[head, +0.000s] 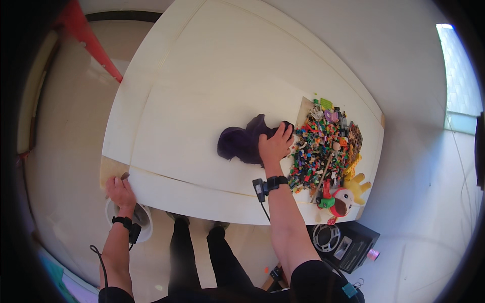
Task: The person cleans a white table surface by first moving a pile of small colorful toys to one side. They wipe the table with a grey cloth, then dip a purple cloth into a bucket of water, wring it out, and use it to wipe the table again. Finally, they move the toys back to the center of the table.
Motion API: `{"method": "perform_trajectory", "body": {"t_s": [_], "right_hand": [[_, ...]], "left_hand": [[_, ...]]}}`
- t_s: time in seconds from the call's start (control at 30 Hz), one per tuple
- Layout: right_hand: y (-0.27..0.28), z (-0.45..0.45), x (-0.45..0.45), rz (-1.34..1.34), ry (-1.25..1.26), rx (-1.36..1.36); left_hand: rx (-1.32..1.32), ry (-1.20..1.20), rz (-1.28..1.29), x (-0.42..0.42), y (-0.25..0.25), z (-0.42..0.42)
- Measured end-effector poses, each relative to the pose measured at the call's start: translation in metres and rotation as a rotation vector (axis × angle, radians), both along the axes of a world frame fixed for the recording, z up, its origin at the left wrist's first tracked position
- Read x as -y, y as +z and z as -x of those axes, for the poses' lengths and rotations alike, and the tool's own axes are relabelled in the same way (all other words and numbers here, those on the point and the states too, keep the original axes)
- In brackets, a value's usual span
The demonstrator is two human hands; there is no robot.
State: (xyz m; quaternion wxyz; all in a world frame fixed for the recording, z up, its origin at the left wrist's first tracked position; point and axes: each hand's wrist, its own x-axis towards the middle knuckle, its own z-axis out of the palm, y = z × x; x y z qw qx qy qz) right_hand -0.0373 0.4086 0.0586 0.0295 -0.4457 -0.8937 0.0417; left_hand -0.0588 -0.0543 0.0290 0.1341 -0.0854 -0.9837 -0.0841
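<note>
A crumpled dark purple cloth (244, 142) lies on the white table (189, 94). My right hand (276, 144) rests on the cloth's right part with its fingers spread and bent over it; whether they grip the fabric is hard to tell. At the table's near left corner, my left hand (120, 191) has its fingers closed near a small dark brown piece (125, 176), apparently held at the fingertips. A large pile of small coloured toy bricks (320, 147) lies just right of the cloth. Both wrists wear black straps with small devices.
Plush toys (343, 202), a green toy vehicle (326, 203) and a thin stick (322, 176) lie at the pile's near side. Below the left hand stands a white bucket (147, 223) on the floor. A black speaker (344, 244) stands below the table's right end, near the wall.
</note>
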Motion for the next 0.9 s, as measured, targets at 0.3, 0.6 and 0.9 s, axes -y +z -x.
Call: {"method": "perform_trajectory", "body": {"t_s": [0.3,0.6,0.9], "right_hand": [[0.003,0.027,0.035,0.058,0.679,-0.147],[0.025,-0.071,0.164,0.362,0.956,-0.222],[0.024,-0.139,0.155,0.622,1.039,-0.189]], "left_hand": [[-0.019,-0.018,-0.017,0.002,-0.002,0.002],[0.001,-0.011,-0.019,0.005,-0.008,0.0],[-0.053,-0.046,-0.02,-0.003,-0.002,0.005]]}}
